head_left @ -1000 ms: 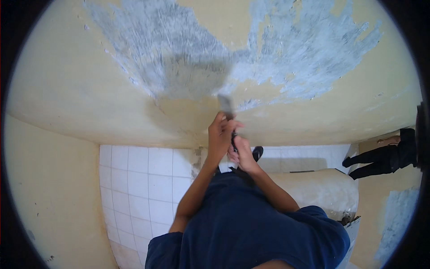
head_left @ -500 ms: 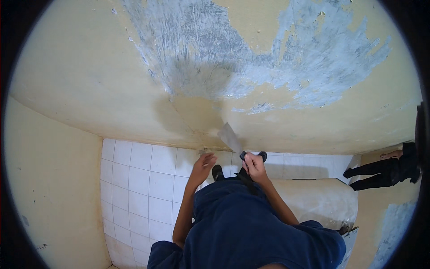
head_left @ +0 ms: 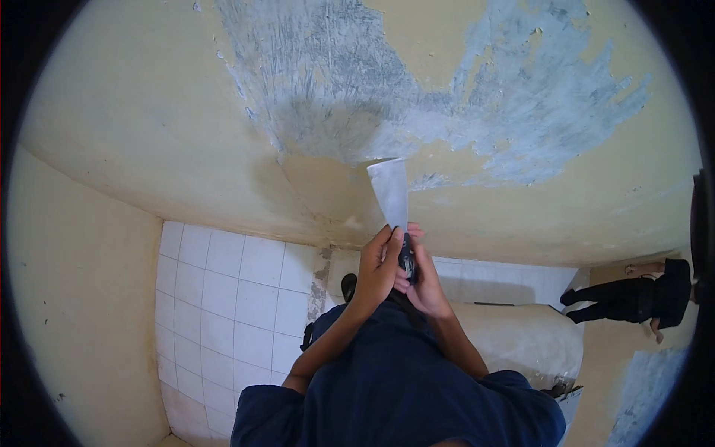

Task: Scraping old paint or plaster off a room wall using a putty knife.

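Observation:
A scraper with a wide pale metal blade and a black handle points up toward the wall, its blade edge near the lower rim of the scraped patch. My left hand is closed round the upper handle, with the thumb by the base of the blade. From the other side my right hand wraps the same handle, partly hidden behind it. Whether the blade touches the wall cannot be told.
The yellow painted wall fills the upper view, with bare grey-white areas. White floor tiles lie at left, and a low rounded ledge stands at right. Another person in black is at far right. My shoe shows below the wall.
My left hand has come in from the left and closed on the scraper. The blade has swung upright and risen along the wall. The other person has shifted slightly.

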Available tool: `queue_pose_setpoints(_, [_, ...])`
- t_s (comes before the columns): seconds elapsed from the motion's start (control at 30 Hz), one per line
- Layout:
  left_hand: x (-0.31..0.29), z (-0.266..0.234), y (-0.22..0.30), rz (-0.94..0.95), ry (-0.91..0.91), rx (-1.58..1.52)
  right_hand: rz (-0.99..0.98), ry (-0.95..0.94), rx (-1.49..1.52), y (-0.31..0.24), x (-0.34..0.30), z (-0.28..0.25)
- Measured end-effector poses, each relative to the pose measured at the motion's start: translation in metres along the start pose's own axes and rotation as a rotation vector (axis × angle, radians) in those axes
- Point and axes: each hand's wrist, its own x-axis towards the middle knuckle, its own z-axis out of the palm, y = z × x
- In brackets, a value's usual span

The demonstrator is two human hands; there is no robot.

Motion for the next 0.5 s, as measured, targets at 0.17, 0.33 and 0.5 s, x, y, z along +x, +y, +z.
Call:
queue_pose_setpoints(0.17, [0.001,-0.007,0.028,-0.031,0.003,-0.090,0.247,-0.480,0.266,-0.002,-0.004,-0.003])
queue_pose_setpoints(0.33, [0.019,0.005,0.067,0.097,-0.140,-0.026,0.307,-0.644,0.563,-0.021,-0.001,0.013])
queue_pose_setpoints(0.5, [0.056,0.043,0.102,0.128,-0.183,-0.139,-0.027,-0.300,0.339,-0.060,0.009,0.042])
